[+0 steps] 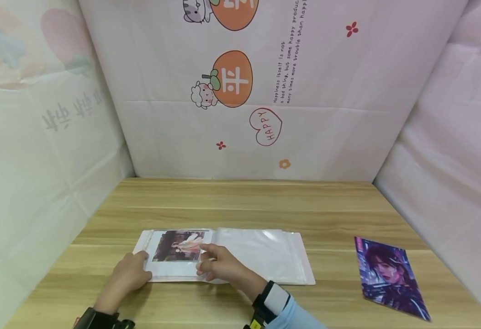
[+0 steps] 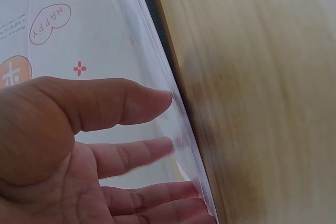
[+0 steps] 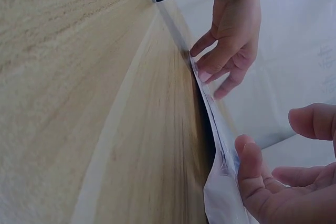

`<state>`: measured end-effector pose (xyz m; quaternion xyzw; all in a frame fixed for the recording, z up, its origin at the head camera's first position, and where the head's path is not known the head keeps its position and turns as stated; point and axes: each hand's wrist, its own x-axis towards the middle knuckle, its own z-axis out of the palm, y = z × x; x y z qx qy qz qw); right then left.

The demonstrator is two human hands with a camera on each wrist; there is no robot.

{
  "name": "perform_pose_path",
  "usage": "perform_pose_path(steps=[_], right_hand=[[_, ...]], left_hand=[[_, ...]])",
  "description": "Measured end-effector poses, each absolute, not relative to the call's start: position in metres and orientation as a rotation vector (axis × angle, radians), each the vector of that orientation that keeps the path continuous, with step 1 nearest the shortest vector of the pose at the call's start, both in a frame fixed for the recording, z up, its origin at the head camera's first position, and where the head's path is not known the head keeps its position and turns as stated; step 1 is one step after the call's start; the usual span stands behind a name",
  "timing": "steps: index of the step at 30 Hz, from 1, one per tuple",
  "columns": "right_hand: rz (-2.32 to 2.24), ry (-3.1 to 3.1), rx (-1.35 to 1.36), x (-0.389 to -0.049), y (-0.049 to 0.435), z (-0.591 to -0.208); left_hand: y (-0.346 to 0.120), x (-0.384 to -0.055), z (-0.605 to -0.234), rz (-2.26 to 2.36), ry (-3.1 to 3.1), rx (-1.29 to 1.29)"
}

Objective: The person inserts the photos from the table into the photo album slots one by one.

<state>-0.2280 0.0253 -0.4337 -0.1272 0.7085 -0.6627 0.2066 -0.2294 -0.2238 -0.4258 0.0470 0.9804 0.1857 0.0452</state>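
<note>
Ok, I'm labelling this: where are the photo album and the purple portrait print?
Photo album [image 1: 270, 253]: head view, on the right page's transparent sleeve.
Purple portrait print [image 1: 390, 277]: head view, on its middle.

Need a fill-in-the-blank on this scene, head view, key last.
The open album has a photo on its ____ page.
A loose purple picture lies on the table to the ____ of the album.
The hand at the album's outer left edge is the person's ____ one.
The red heart on the backdrop reads ____.

Missing words: left; right; left; HAPPY.
</note>
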Motion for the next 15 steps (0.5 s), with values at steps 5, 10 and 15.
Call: perform_pose_path(steps=[5, 10, 15], right_hand=[[-1.84, 1.967, -0.361, -0.2266, 0.0249, -0.4325], [-1.834, 1.942, -0.371, -0.2261, 0.0249, -0.4331], [-1.819, 1.951, -0.39, -0.2259, 0.0261, -0.4339]], left_hand=[[-0.222, -0.2283, -0.4248, 0.561, 3.006, 0.177], [-0.2203, -0.2275, -0.4236, 0.537, 3.008, 0.192], [-0.2191, -0.228, -0.4232, 0.53, 2.999, 0.177]])
